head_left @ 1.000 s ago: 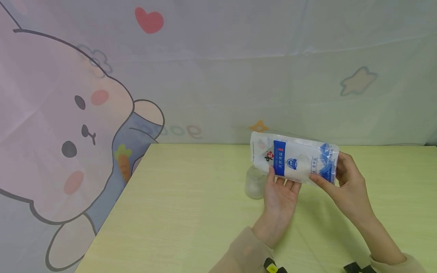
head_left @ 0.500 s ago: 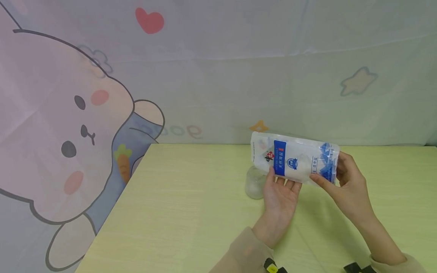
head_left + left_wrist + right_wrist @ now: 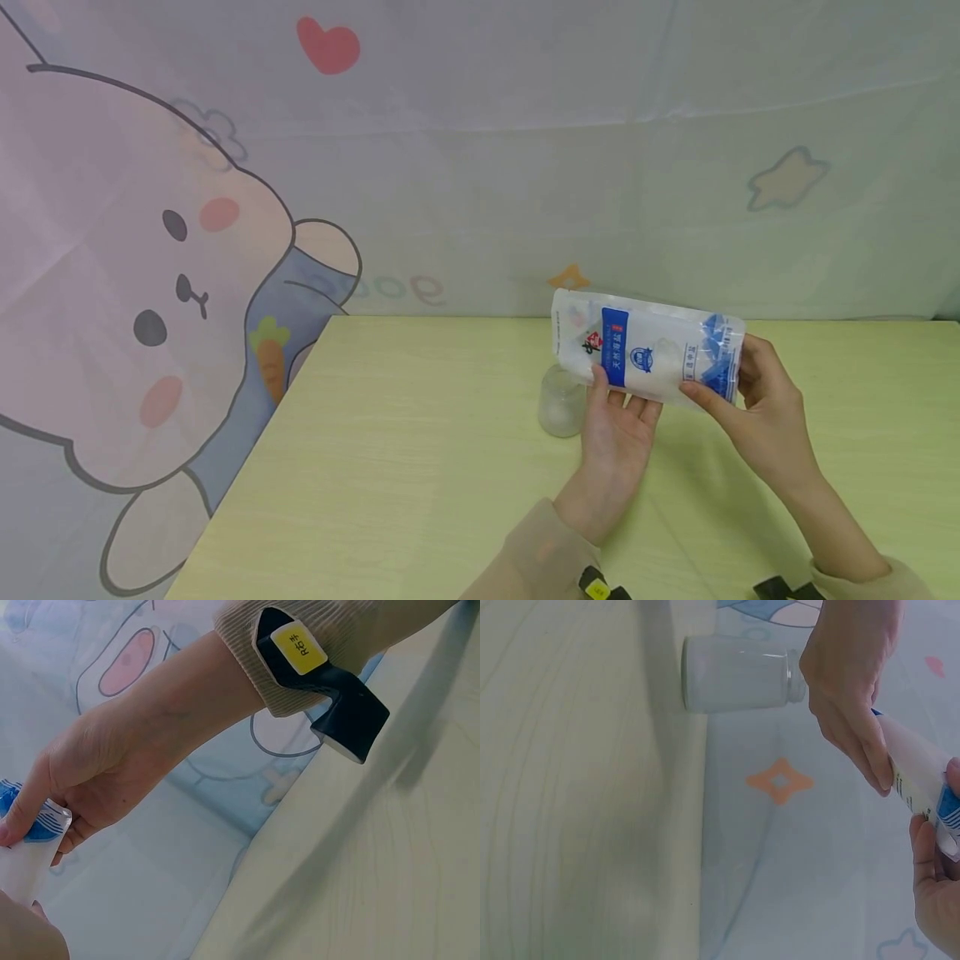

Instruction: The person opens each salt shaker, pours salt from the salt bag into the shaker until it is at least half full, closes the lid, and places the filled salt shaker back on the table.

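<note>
A white and blue bag of salt [image 3: 652, 346] is held on its side above the table, its printed front facing the head camera. My right hand [image 3: 772, 417] grips its right end, thumb on the front and fingers behind. Under its left half my left hand [image 3: 618, 433] holds the lower edge, thumb in front, the other fingers partly hidden behind. A clear glass jar [image 3: 558, 412] stands upright on the table just beyond my left hand, looking whitish low down. The bag's left end overlaps the jar's top in the head view. In the right wrist view the jar [image 3: 735, 673] shows whole.
The pale yellow wooden table [image 3: 375, 467] ends at a back edge close behind the jar. Behind it hangs a cloth [image 3: 480, 192] printed with a cartoon animal, a heart and stars. A black wrist mount [image 3: 352, 712] sits on my right sleeve.
</note>
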`<act>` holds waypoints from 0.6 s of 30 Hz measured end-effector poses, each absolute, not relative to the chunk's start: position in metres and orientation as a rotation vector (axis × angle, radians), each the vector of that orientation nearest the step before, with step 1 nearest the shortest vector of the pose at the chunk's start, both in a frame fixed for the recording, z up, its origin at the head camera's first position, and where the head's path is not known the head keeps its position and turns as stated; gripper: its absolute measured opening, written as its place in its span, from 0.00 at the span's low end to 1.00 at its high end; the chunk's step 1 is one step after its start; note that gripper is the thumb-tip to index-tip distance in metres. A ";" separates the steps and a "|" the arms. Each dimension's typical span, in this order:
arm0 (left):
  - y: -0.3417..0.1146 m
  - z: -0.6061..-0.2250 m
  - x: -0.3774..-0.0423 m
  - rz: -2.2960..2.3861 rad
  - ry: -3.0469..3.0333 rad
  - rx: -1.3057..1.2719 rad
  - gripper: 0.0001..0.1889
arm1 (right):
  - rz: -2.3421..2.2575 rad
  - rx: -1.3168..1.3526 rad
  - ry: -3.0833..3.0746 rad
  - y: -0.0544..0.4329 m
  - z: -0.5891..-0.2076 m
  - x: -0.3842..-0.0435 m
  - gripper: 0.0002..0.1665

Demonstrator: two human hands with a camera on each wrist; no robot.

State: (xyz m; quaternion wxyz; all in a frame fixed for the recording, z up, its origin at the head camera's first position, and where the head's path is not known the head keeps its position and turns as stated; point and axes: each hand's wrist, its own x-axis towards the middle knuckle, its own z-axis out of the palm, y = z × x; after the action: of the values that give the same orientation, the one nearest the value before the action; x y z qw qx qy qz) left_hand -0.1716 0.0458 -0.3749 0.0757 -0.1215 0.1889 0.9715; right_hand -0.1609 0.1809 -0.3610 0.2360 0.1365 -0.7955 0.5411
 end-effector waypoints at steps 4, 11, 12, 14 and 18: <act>0.047 -0.375 -0.173 2.911 0.541 -0.385 0.29 | 1.496 0.373 -2.196 0.181 -0.360 -0.161 0.41; 0.047 -0.376 -0.172 2.923 0.530 -0.381 0.25 | 1.515 0.375 -2.226 0.182 -0.359 -0.159 0.42; 0.047 -0.376 -0.171 2.924 0.530 -0.381 0.25 | 1.516 0.375 -2.227 0.182 -0.359 -0.159 0.43; 0.047 -0.376 -0.170 2.927 0.530 -0.379 0.25 | 1.513 0.375 -2.228 0.182 -0.360 -0.159 0.43; 0.047 -0.376 -0.168 2.939 0.516 -0.374 0.26 | 1.503 0.373 -2.229 0.183 -0.360 -0.159 0.43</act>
State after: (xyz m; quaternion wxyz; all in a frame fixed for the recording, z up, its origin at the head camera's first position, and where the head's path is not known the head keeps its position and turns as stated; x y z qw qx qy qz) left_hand -0.1681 0.0469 -0.3756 0.0668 -0.1241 0.1712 0.9751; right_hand -0.1588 0.1826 -0.3602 0.2121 0.1342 -0.8025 0.5413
